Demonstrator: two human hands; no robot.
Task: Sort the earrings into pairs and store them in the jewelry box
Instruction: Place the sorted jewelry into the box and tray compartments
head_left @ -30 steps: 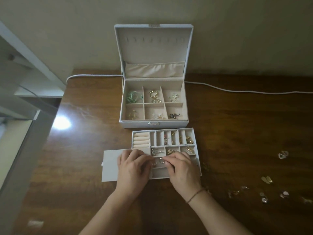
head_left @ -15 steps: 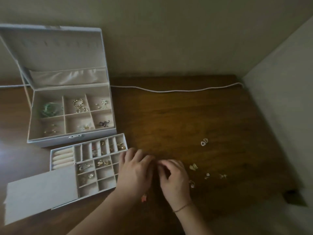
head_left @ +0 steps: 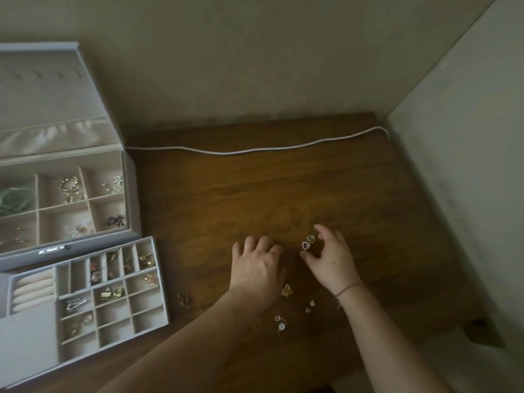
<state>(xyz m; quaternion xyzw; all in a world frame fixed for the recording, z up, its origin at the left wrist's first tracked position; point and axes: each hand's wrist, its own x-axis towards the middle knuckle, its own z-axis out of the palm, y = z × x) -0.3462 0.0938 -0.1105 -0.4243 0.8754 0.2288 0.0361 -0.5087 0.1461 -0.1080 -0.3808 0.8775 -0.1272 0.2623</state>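
Both hands have left the insert tray and crossed right onto the bare desk [head_left: 326,188], where the loose earrings lie. Right hand [head_left: 333,260] is spread, thumb and forefinger apart around the heart-shaped earring pair [head_left: 308,241], holding nothing yet; whether a fingertip touches them cannot be told. Left hand [head_left: 256,269] rests flat, fingers relaxed, empty, just left of the hearts. More loose earrings sit nearer the body: a gold one [head_left: 286,290] by the left wrist, small ones [head_left: 280,323] below, another [head_left: 183,300] near the tray. Insert tray [head_left: 158,282] sits at left in front of the open jewelry box [head_left: 133,191]; several compartments are filled, the lower cells look free. Earrings look tiny, light, rigid and slick on polished wood, so they will likely skate; a fingertip pinch on the heart rims, or a slide to gather both, seems best. Posts could snag or bend. Open desk lies between hands and tray; the white cable [head_left: 255,150] is well back, the desk's right edge and wall well apart.
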